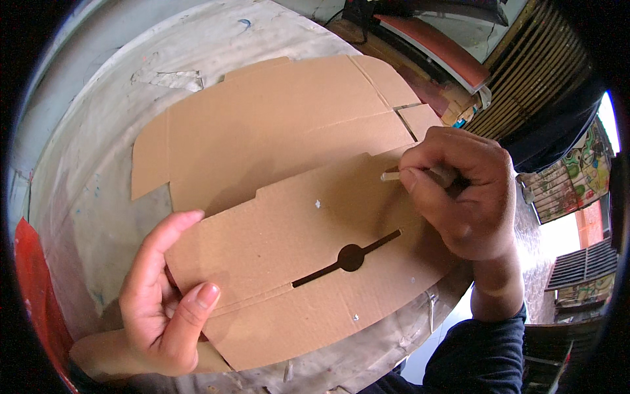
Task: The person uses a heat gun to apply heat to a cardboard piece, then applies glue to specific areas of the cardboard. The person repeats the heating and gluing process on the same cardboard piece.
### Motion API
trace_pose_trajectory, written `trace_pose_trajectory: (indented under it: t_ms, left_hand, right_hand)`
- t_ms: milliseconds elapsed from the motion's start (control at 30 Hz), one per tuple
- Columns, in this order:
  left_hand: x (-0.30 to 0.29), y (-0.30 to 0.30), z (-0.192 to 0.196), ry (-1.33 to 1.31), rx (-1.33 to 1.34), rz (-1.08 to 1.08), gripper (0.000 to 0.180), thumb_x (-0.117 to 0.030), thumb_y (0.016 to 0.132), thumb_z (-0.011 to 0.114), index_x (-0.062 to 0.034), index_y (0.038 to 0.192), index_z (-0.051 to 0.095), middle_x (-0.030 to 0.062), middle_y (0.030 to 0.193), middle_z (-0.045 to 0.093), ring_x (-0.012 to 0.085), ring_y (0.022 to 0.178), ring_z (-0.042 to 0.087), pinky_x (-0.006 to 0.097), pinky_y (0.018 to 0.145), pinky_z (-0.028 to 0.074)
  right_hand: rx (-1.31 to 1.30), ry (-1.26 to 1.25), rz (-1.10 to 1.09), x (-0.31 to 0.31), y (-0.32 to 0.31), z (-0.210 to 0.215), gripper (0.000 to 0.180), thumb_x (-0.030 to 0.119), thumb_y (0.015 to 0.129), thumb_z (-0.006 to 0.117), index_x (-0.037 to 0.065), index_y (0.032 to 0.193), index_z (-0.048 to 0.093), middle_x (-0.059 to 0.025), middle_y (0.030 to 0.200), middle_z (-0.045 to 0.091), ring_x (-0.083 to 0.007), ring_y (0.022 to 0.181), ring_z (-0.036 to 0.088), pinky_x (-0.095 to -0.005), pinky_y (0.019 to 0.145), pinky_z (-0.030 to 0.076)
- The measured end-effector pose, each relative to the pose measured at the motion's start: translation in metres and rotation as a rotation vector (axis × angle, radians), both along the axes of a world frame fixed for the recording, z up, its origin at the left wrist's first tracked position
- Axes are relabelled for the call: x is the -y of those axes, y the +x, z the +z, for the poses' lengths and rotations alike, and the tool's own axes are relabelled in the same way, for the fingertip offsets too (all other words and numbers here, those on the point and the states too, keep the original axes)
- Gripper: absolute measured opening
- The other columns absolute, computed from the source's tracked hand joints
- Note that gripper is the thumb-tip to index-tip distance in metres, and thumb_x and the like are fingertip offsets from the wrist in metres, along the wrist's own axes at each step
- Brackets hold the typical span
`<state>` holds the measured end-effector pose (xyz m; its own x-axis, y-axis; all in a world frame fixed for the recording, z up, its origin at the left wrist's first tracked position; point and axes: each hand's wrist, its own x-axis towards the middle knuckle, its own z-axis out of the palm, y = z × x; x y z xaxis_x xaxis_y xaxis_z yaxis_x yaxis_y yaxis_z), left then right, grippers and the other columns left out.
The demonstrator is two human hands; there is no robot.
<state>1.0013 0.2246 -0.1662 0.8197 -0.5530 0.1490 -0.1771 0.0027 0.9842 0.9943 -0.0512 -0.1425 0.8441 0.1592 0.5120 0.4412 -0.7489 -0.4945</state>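
A flat, unfolded cardboard box blank (282, 217) with crease lines and tabs spreads across the table. Its near panel is raised at an angle and has a long narrow slot with a round hole in the middle. My left hand (167, 295) is closed on the left edge of this panel, thumb on top and fingers at the edge and behind. Over the panel's right part, my right hand (462, 190) is closed in a pinch. A thin, pale strip (390, 176) pokes out between its thumb and fingers; the rest of it is hidden in the fist.
The table (85, 217) wears a pale, stained, wrinkled cover with a torn patch. Red material (39, 302) hangs at the left rim. Beyond the table at the back right lie a reddish-brown flat object (433, 49) and a slatted panel (538, 65).
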Motion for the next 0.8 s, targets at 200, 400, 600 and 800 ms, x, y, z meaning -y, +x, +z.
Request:
trace_pose_trajectory:
  t_ms: [200,400,600,800]
  left_hand:
    - [0.0008,-0.0002,0.0026,0.062,0.021,0.037,0.052,-0.001,0.082,0.044,0.0101,0.126,0.021,0.022,0.114,0.043,0.0195,0.105,0.044,0.029,0.09,0.033]
    - [0.0013,0.0008,0.002,0.064,0.067,0.019,0.051,-0.001,0.081,0.044,0.0106,0.126,0.021,0.0223,0.114,0.043,0.0199,0.104,0.044,0.03,0.09,0.033]
    - [0.001,0.001,0.0027,0.082,0.047,0.017,0.051,-0.001,0.081,0.043,0.0107,0.126,0.021,0.023,0.114,0.043,0.0205,0.105,0.044,0.03,0.091,0.033]
    - [0.0012,0.0017,0.0011,0.059,0.06,0.008,0.052,0.0,0.081,0.043,0.0105,0.126,0.02,0.0236,0.115,0.042,0.0211,0.106,0.044,0.03,0.092,0.033]
  right_hand:
    - [0.029,-0.019,0.019,0.0017,0.0024,-0.004,0.004,0.004,0.066,0.056,0.001,0.064,0.056,-0.0033,0.054,0.046,-0.009,0.047,0.038,-0.0241,0.045,0.028]
    - [0.034,-0.02,0.032,0.0018,0.0035,-0.0049,0.004,0.004,0.066,0.055,0.0,0.064,0.056,-0.0033,0.055,0.047,-0.0089,0.047,0.038,-0.0239,0.045,0.028]
    - [0.046,-0.024,0.026,0.0023,0.0031,-0.0057,0.005,0.005,0.066,0.055,0.001,0.064,0.057,-0.0038,0.055,0.048,-0.0089,0.048,0.04,-0.0237,0.045,0.029]
    - [0.048,-0.023,0.011,0.0017,0.002,-0.0057,0.006,0.005,0.066,0.055,0.0,0.065,0.057,-0.0039,0.056,0.049,-0.0091,0.047,0.041,-0.0234,0.045,0.029]
